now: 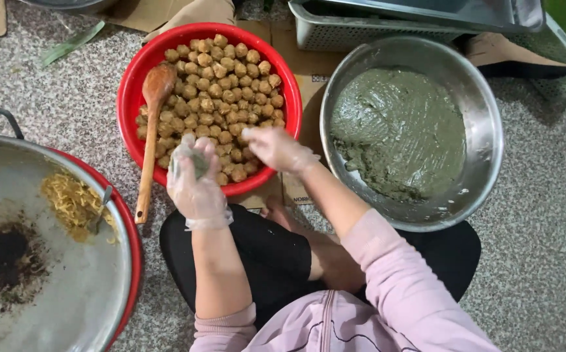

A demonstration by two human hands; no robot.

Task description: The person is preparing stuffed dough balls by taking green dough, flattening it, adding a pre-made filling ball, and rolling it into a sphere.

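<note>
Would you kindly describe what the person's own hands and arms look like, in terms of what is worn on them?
Both hands wear thin, clear disposable plastic gloves, loose and crinkled, ending near the wrist: the left hand and the right hand. Pale pink sleeves are pushed up toward the elbows, leaving the forearms uncovered. The pink top has a zip down the front. No watch or jewellery shows.

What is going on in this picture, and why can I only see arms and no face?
The camera sits on the person's head and looks down, so you see only their arms and lap. They sit on a speckled floor. Both hands wear thin clear gloves. The left hand cups a bit of green paste. The right hand reaches over a red bowl full of small brown balls, with a wooden spoon resting in it. Beside it stands a metal bowl of green paste.
</note>
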